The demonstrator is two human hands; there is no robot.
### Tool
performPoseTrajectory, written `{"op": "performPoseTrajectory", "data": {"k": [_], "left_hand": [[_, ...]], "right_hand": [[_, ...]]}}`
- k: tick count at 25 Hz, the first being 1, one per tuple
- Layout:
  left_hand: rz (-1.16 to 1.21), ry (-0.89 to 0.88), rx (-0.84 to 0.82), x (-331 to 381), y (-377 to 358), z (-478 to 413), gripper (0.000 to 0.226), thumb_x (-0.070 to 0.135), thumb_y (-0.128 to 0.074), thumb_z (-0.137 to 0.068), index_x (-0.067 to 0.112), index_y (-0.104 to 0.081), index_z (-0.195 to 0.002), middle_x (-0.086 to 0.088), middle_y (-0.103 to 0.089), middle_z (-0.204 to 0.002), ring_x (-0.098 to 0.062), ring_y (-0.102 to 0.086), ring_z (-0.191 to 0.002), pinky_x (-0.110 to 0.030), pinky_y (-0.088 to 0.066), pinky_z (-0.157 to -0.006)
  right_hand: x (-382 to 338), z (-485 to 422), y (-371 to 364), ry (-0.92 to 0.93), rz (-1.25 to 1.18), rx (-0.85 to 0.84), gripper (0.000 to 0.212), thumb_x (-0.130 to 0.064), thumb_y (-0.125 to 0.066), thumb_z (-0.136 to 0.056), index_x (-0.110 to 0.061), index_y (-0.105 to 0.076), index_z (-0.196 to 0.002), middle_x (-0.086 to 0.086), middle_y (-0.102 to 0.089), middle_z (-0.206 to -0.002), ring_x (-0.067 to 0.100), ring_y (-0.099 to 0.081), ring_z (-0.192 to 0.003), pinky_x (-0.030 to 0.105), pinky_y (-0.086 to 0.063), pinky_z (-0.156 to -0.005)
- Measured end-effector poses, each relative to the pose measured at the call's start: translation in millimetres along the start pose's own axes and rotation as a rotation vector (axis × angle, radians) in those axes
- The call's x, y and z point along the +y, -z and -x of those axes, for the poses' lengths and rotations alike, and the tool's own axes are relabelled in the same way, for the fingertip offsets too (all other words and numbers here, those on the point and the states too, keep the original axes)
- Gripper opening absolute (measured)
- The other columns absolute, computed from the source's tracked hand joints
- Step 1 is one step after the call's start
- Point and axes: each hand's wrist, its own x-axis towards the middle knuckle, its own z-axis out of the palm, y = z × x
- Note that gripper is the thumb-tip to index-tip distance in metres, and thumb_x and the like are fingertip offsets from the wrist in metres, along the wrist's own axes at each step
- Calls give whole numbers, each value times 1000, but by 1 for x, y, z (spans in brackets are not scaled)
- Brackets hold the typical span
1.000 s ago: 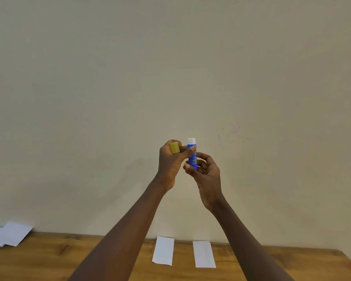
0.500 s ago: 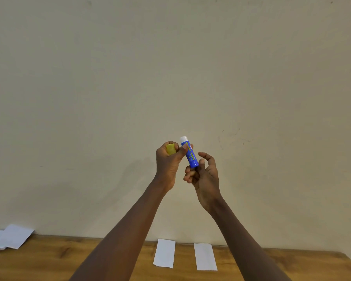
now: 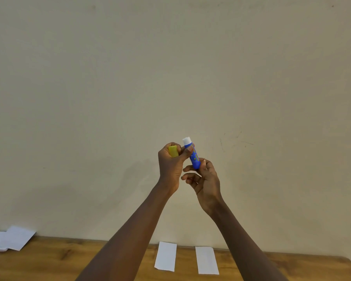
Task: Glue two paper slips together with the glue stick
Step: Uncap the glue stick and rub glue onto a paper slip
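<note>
Both hands are raised in front of the wall. My left hand (image 3: 171, 165) keeps the yellow cap (image 3: 173, 151) against its palm, and its thumb and forefinger pinch the upper part of the blue glue stick (image 3: 193, 157). The stick is uncapped, white tip up, tilted slightly left. My right hand (image 3: 206, 180) touches the stick's lower end with its fingertips, its other fingers loosely curled. Two white paper slips lie side by side on the wooden table below, the left slip (image 3: 166, 256) and the right slip (image 3: 206, 260), a gap between them.
The wooden table (image 3: 49, 262) runs along the bottom edge, against a plain beige wall. A loose pile of white paper sheets (image 3: 9, 238) lies at the table's far left edge. The table's right corner shows at the lower right.
The glue stick has tilted from upright to leaning left. My right hand has slid down to the stick's base and its fingers have loosened. The view has lifted slightly.
</note>
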Motion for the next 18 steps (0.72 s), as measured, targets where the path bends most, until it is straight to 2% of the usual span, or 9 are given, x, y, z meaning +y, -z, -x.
{"op": "performPoseTrajectory", "data": {"k": [2, 4, 6, 9, 12, 13, 15, 16, 18], "left_hand": [[15, -2, 41, -1, 1, -1, 38, 3, -67, -76, 15, -37, -55, -14, -46, -70, -24, -57, -71, -22, -44, -57], [68, 8, 42, -3, 2, -1, 41, 2, -68, -75, 16, -35, -53, -13, -42, -70, -28, -59, -79, -24, -42, -60], [74, -5, 30, -5, -1, 0, 42, 0, -68, -75, 15, -35, -52, -7, -41, -61, -28, -54, -78, -22, -44, -58], [47, -34, 12, -4, -5, 0, 43, -1, -68, -74, 15, -36, -50, 12, -39, -45, -25, -49, -70, -13, -45, -53], [2, -40, 27, -3, -2, -2, 41, -1, -68, -74, 14, -37, -51, 2, -38, -51, -11, -56, -59, -10, -44, -50], [-15, -39, 36, -4, -1, -3, 41, 0, -67, -75, 14, -37, -51, 2, -38, -50, -3, -52, -51, -10, -43, -49], [-25, -19, 42, -5, 0, -4, 41, 1, -67, -75, 13, -36, -51, 9, -37, -44, -2, -40, -41, -11, -40, -46], [-17, -8, 39, -4, 0, -4, 42, 2, -67, -75, 14, -36, -50, 11, -35, -42, -3, -36, -41, -13, -39, -46], [18, 18, 29, -3, 0, -5, 43, 1, -66, -77, 14, -35, -50, 4, -38, -47, -7, -44, -52, -18, -40, -52]], "right_hand": [[1, -1, 1, 72, 101, 45, 16, -21, -42, -93, -12, -45, -106, 3, -67, -75, 12, -62, -55, 20, -50, -56], [1, -3, 0, 142, 201, 101, 16, -8, -48, -89, -2, -50, -104, 8, -62, -76, 7, -58, -51, 17, -48, -55], [1, -4, -2, 132, 252, 124, 20, -8, -40, -93, 4, -55, -98, 6, -58, -64, 5, -52, -42, 16, -44, -48], [-2, -4, -4, -82, 118, 130, 41, -27, -29, -96, -5, -59, -79, -2, -53, -45, 9, -47, -36, 23, -41, -48], [-7, -4, -2, -111, 41, 104, 39, -36, -35, -94, -11, -62, -82, -2, -62, -54, 12, -53, -43, 23, -45, -50], [-7, -4, -2, -62, 68, 98, 29, -32, -41, -93, -12, -61, -88, -1, -64, -61, 12, -54, -45, 23, -46, -50], [-6, -4, -5, 29, 153, 103, 14, -14, -49, -89, -5, -59, -92, 4, -59, -66, 10, -51, -43, 24, -43, -52], [-5, -4, -6, 36, 194, 107, 15, -12, -48, -90, -2, -60, -89, 4, -55, -63, 9, -48, -40, 25, -39, -52], [-3, -2, -8, -33, 215, 87, 35, -24, -39, -94, -4, -60, -74, 1, -51, -50, 10, -44, -34, 24, -37, -47]]}}
